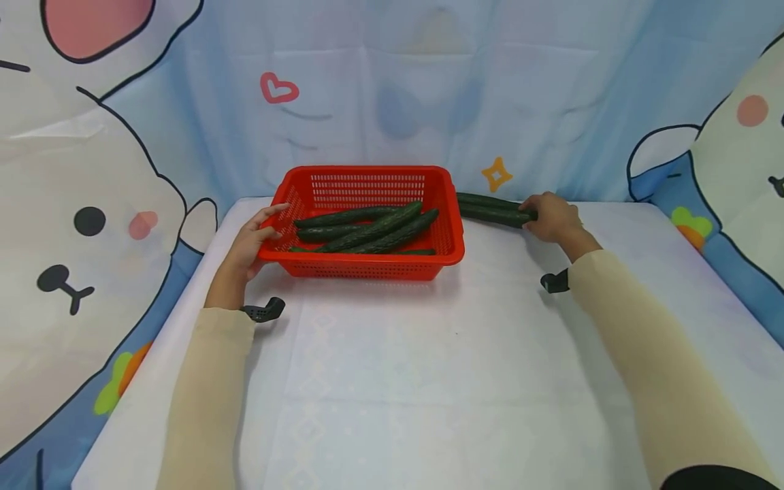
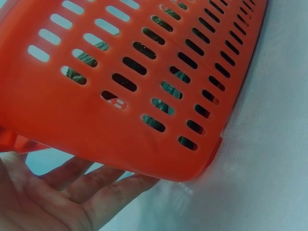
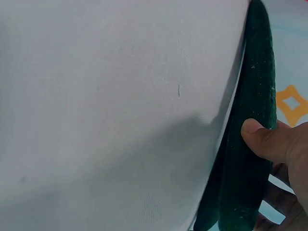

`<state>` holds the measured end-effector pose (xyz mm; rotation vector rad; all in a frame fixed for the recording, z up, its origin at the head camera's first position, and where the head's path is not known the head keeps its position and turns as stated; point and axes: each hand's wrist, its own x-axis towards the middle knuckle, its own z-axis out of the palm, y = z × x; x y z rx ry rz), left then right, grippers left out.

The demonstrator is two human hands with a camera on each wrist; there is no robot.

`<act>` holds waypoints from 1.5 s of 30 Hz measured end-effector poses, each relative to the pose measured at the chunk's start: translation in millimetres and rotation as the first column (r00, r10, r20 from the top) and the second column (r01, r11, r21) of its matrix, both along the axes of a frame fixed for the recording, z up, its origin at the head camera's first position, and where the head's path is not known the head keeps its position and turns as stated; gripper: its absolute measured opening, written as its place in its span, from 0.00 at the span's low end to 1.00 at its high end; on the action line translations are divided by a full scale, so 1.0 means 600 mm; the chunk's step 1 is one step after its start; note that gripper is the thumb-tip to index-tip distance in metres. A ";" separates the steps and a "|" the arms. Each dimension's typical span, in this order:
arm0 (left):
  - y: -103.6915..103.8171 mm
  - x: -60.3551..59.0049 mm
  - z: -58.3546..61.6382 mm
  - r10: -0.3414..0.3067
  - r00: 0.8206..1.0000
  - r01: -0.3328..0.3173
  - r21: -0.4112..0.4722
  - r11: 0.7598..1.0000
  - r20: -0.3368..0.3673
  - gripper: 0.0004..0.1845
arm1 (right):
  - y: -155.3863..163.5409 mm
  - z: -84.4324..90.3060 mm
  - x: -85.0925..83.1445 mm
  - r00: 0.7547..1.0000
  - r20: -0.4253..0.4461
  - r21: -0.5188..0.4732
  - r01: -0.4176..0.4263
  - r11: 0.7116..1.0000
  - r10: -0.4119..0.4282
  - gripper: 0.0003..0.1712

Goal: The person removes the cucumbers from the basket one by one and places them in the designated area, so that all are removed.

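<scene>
Right of centre in the upper frame, a cucumber (image 1: 499,216) sits against a second cucumber (image 1: 484,200), pinched between the right hand's (image 1: 554,218) thumb and fingers. Leftward, a red basket (image 1: 367,269) holds more cucumbers (image 1: 370,233); the left hand (image 1: 245,243), fingers spread, touches its left end.

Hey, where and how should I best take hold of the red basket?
Probably by the rim at its two short ends, coming from left and right: the red basket is wider than deep, and its rim juts outward, offering a lip to hook. On the right, favor the front part, since two cucumbers lie toward the back there.
</scene>
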<state>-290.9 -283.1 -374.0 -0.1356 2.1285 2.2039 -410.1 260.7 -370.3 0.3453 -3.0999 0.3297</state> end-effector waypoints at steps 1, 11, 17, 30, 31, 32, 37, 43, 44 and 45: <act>0.001 0.000 0.000 -0.001 1.000 0.001 0.001 1.000 0.000 0.28 | 0.001 -0.001 -0.001 1.000 0.012 0.008 0.012 1.000 -0.012 0.24; 0.007 0.000 0.003 -0.001 1.000 0.001 0.004 1.000 0.011 0.28 | 0.004 -0.014 -0.007 0.996 0.046 0.054 0.068 0.996 -0.070 0.23; 0.003 0.001 0.006 0.011 1.000 -0.011 -0.012 1.000 0.016 0.28 | -0.016 0.000 -0.006 0.993 0.087 0.142 0.067 0.988 -0.080 0.27; 0.004 0.002 0.001 0.033 0.999 -0.032 -0.030 0.999 0.031 0.28 | -0.054 0.015 0.009 0.979 0.176 0.213 0.060 0.975 -0.099 0.35; 0.003 0.002 0.001 0.030 0.999 -0.029 -0.028 0.999 0.028 0.28 | -0.056 0.016 0.010 0.979 0.181 0.209 0.054 0.976 -0.093 0.35; 0.003 0.001 0.001 0.025 0.999 -0.024 -0.023 0.999 0.026 0.28 | -0.059 0.017 0.010 0.978 0.188 0.200 0.048 0.979 -0.086 0.35; 0.001 0.000 0.002 0.005 1.000 -0.005 0.000 1.000 0.022 0.29 | -0.087 0.028 0.012 0.985 0.169 0.115 0.024 0.993 -0.043 0.34; 0.002 0.000 0.003 0.008 1.000 -0.008 -0.012 1.000 0.027 0.29 | -0.135 0.054 0.034 0.997 -0.003 -0.025 -0.078 0.997 0.078 0.29; 0.003 -0.001 0.003 0.010 1.000 -0.009 -0.012 1.000 0.027 0.29 | -0.144 0.058 0.040 0.994 -0.041 -0.045 -0.101 0.994 0.099 0.29; 0.003 -0.001 0.003 0.009 1.000 -0.009 -0.016 1.000 0.026 0.29 | -0.154 0.063 0.046 0.991 -0.079 -0.066 -0.117 0.991 0.112 0.28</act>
